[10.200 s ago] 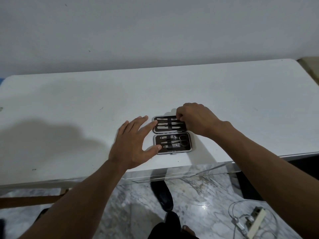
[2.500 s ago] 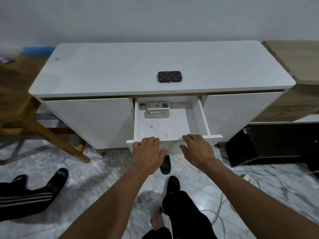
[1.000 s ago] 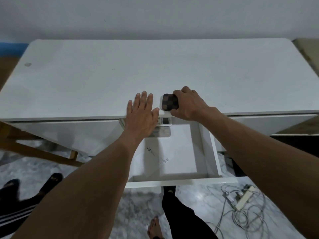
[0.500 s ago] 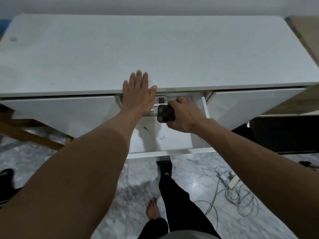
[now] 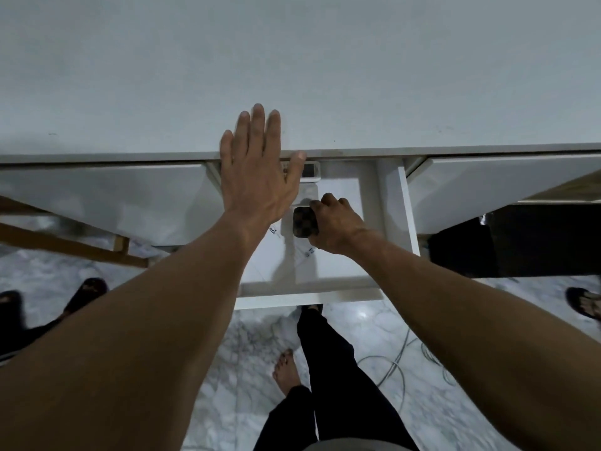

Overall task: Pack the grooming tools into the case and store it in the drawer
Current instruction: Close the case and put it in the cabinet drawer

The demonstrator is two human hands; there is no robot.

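One case [image 5: 305,222] now inside drawer [image 5: 395,203]

Case going into the drawer.
I see the closed checkered brown case [image 5: 305,222] inside the open white drawer [image 5: 395,203], toward 12 o'clock.

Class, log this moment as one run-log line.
stage: storing | right hand: grips closed case inside open drawer | left hand: flat on cabinet top edge | drawer: not yet shut

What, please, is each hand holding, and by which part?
Right hand grips the dark checkered rectangular case by its right end; left hand holds nothing.
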